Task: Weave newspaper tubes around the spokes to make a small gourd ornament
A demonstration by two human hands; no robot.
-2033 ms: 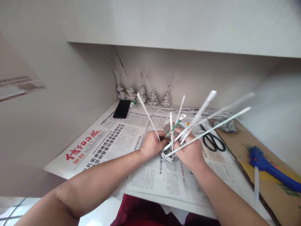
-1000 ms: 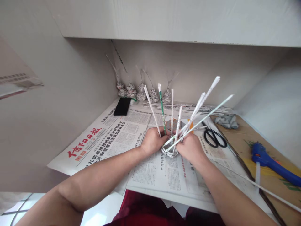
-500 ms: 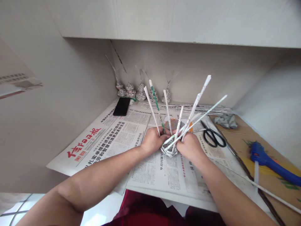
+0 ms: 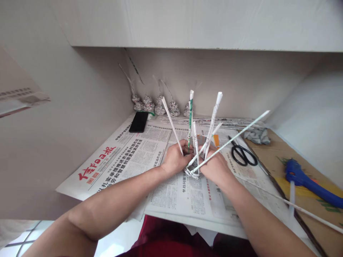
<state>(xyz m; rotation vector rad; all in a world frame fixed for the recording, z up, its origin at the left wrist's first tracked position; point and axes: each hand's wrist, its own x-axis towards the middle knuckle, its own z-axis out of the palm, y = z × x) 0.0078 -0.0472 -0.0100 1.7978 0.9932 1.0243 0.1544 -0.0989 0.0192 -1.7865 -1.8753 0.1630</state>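
Between my hands sits a small woven paper basket (image 4: 192, 173), its rolled-paper spokes standing up and fanning outward. One spoke is partly green (image 4: 190, 114), and a pale one (image 4: 238, 132) leans far to the right. My left hand (image 4: 175, 159) is closed on the basket's left side, thumb and fingers pinched at the rim. On the opposite side my right hand (image 4: 215, 166) has its fingers curled around the weave among the spokes. Its fingertips are partly hidden behind the spokes. A long thin paper strip (image 4: 289, 203) runs from near my right hand to the lower right.
Newspaper (image 4: 120, 164) covers the table. A black phone (image 4: 138, 121) lies at the back left, before several woven paper gourds (image 4: 160, 106). Behind the basket lie rolled paper sticks (image 4: 227, 123). Scissors (image 4: 242, 155), a grey cloth (image 4: 257, 136) and a blue glue gun (image 4: 305, 182) are at right. A shelf (image 4: 198, 26) overhangs.
The basket has turned slightly in my hands. The green spoke has swung right and more upright, and the pale spoke leans further right. Both hands keep their hold.
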